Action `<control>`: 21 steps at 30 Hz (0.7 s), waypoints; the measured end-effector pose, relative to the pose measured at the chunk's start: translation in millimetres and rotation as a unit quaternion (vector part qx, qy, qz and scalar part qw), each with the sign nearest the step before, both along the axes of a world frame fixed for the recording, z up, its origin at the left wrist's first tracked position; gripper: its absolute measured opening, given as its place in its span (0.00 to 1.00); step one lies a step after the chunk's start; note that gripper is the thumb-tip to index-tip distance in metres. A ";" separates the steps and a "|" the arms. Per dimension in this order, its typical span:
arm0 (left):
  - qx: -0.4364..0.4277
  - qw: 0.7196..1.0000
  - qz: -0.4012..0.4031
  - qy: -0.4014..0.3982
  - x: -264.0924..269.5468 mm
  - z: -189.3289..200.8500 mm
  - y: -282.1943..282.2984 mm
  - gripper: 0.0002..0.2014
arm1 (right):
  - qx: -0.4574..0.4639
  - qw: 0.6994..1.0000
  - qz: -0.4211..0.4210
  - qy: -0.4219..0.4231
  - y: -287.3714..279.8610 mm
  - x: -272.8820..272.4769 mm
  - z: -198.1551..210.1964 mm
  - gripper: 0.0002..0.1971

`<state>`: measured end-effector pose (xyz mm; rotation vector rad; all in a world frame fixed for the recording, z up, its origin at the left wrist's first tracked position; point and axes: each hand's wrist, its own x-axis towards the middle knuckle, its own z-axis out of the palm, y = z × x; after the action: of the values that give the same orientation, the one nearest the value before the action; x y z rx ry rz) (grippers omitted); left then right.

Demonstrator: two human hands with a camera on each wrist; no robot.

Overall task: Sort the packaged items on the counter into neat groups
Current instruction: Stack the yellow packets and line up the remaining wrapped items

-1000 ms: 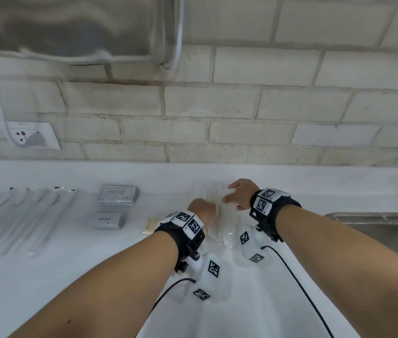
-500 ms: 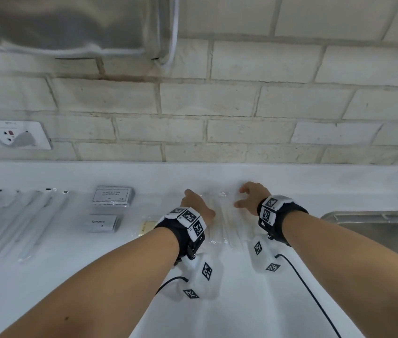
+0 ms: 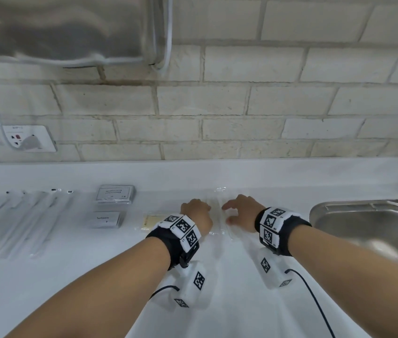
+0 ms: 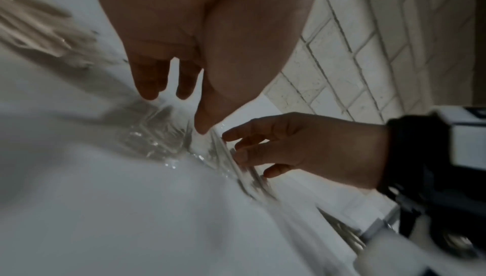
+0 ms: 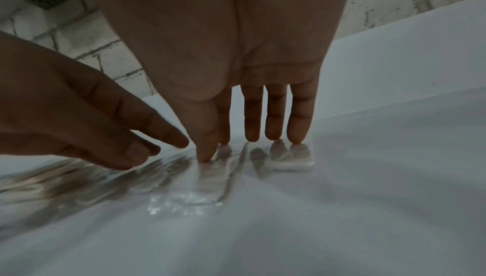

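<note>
Both hands are working the clear plastic packets [image 3: 218,215] just left of the sink [image 3: 364,215]: left hand [image 3: 198,214] and right hand [image 3: 240,212] are pressing down with straight fingers, gripping nothing. Best squaring edges with light, even pressure, since the film looks slippery.

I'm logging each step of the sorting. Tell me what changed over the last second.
The clear plastic packets, held up off the white counter in both hands a second ago, now lie flat on it. The left hand and right hand have given up their grip and spread their fingertips onto the packets. The long clear-wrapped sticks, grey sachets and steel sink stayed put.
</note>
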<state>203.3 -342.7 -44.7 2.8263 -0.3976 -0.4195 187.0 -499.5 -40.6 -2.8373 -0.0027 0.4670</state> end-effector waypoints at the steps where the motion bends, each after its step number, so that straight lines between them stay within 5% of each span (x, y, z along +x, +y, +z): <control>1: 0.032 0.999 -0.031 0.003 -4.5 -0.8 -0.2 0.21 | -0.009 1.000 -0.004 -0.001 -1.3 -0.3 1.2 0.24; 6: 0.066 0.995 -0.077 0.012 -13.2 -3.3 4.0 0.21 | -0.039 0.999 -0.029 0.010 -5.0 -1.7 6.5 0.23; 11: -0.103 0.994 -0.038 0.001 -19.6 23.0 34.2 0.29 | -0.049 0.999 -0.001 0.003 13.3 -5.8 19.7 0.28; 14: -0.133 0.991 -0.019 -0.024 -21.5 47.1 74.6 0.29 | -0.033 0.998 0.062 0.001 39.4 -12.8 33.4 0.32; 21: 0.057 0.996 0.031 0.059 -16.5 47.6 145.4 0.48 | -0.022 0.995 0.084 0.040 119.1 -9.4 36.4 0.46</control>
<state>186.8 -197.3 2.8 2.8961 -0.2678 -0.6114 177.6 -380.4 -4.2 -2.8715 -0.2188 0.6236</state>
